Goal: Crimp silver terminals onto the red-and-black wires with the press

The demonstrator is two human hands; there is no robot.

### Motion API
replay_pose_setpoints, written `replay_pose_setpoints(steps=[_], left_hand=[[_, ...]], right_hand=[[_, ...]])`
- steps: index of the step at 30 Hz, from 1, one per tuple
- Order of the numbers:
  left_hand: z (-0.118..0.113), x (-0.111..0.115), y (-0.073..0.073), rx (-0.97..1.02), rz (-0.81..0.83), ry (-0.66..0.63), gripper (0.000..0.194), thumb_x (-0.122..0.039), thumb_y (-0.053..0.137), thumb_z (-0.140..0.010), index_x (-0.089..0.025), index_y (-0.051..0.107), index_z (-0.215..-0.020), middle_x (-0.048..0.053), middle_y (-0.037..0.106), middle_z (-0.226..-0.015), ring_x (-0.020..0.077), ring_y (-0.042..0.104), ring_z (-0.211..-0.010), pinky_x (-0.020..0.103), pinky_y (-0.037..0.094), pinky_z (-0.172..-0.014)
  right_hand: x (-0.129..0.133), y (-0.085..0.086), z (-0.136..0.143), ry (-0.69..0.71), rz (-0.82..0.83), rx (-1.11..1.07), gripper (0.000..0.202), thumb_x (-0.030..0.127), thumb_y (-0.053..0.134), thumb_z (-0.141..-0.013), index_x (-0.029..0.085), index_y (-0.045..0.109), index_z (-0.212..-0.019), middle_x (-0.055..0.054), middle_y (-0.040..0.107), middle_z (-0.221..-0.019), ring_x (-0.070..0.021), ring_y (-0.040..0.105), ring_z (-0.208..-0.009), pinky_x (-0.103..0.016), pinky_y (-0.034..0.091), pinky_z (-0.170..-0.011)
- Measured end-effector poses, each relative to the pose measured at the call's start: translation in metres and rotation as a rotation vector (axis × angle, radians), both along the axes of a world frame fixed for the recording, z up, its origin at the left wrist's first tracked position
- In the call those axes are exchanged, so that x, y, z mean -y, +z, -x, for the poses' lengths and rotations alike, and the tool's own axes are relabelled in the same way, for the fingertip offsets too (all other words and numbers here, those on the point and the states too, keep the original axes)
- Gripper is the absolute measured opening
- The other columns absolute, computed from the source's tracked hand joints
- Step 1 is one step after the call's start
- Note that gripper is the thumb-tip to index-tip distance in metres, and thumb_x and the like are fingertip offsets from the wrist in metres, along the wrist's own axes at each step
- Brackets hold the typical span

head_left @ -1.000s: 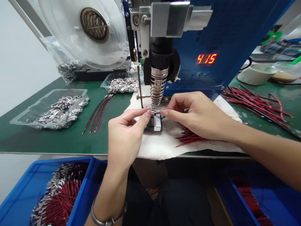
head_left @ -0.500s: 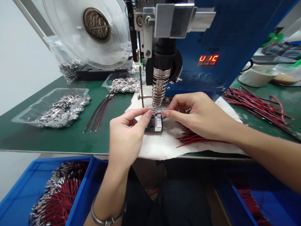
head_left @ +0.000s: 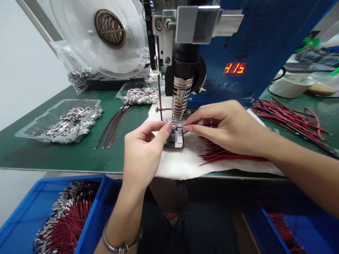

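My left hand (head_left: 145,151) pinches with thumb and index finger at the small fixture block (head_left: 179,138) under the machine head. A small silver metal part (head_left: 174,126) shows at its fingertips, mostly hidden. From the right, my right hand (head_left: 227,125) closes thumb and index finger on a thin red wire (head_left: 180,127), whose end meets the metal part. Just above the fingertips stands the spring-wrapped soldering tip (head_left: 182,98). Under my right hand, a bundle of red and black wires (head_left: 219,155) lies on a white cloth (head_left: 182,165).
Clear trays (head_left: 29,131) of silver parts stand on the green table (head_left: 66,155) at left, beside several finished wires (head_left: 112,127). Loose wires (head_left: 291,120) lie right of the blue machine (head_left: 219,42). Below the table edge, a blue bin (head_left: 16,211) holds wired parts.
My right hand's index finger has straightened and its fingertips sit slightly differently on the wire. The red display digits have changed. My left hand stays nearly still.
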State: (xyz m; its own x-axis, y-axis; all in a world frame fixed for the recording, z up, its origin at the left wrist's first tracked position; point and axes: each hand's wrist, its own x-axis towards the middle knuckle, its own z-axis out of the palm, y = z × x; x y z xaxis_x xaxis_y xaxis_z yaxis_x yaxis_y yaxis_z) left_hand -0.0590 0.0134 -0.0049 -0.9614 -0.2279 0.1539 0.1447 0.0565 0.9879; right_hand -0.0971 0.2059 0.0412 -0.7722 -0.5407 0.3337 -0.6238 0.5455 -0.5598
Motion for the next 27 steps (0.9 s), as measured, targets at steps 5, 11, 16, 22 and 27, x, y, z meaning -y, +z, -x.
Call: replay_pose_setpoints(steps=[5,11,16,22,27], left_hand=[[0.0002,0.0004,0.0006,-0.006,0.006,-0.004,0.023,-0.044,0.081,-0.077,-0.021,0.079,-0.080,-0.002,0.051,-0.058,0.0071,0.029,-0.050,0.026,0.019,-0.046],[-0.0004,0.0021,-0.0001,0.001,0.021,-0.018,0.025,-0.045,0.080,-0.078,-0.020,0.078,-0.078,-0.001,0.048,-0.057,0.0071,0.029,-0.049,0.026,0.018,-0.046],[0.0003,0.0013,0.0013,0.005,0.029,-0.018,0.025,-0.044,0.079,-0.079,-0.020,0.078,-0.077,-0.001,0.049,-0.057,0.0063,0.029,-0.050,0.024,0.019,-0.045],[0.0008,0.0016,0.0001,0.028,0.060,-0.002,0.024,-0.045,0.079,-0.078,-0.022,0.079,-0.080,-0.002,0.046,-0.056,0.0057,0.029,-0.050,0.022,0.019,-0.045],[0.0022,0.0015,0.0000,0.037,0.081,0.007,0.024,-0.046,0.079,-0.078,-0.022,0.079,-0.080,-0.002,0.045,-0.055,0.0059,0.028,-0.050,0.022,0.018,-0.045]], right_hand=[[0.0007,0.0018,0.0003,0.034,-0.018,-0.021,0.018,0.029,0.062,-0.093,0.020,0.076,-0.086,-0.002,0.075,-0.082,-0.0161,0.062,-0.069,-0.030,0.043,-0.067],[-0.0002,0.0008,-0.0010,0.039,-0.010,-0.009,0.017,0.027,0.062,-0.093,0.020,0.077,-0.090,-0.002,0.075,-0.084,-0.0154,0.063,-0.068,-0.030,0.043,-0.064],[-0.0011,0.0005,0.0010,0.095,-0.013,-0.031,0.016,0.023,0.061,-0.092,0.020,0.077,-0.091,-0.002,0.075,-0.086,-0.0157,0.064,-0.072,-0.029,0.045,-0.066],[-0.0021,-0.0004,0.0043,0.156,-0.018,-0.093,0.016,0.020,0.059,-0.093,0.019,0.075,-0.093,-0.003,0.075,-0.089,-0.0162,0.065,-0.075,-0.029,0.047,-0.068],[-0.0017,0.0002,0.0035,0.159,-0.034,-0.108,0.016,0.018,0.060,-0.093,0.018,0.075,-0.092,-0.003,0.073,-0.087,-0.0159,0.065,-0.076,-0.029,0.048,-0.070]])
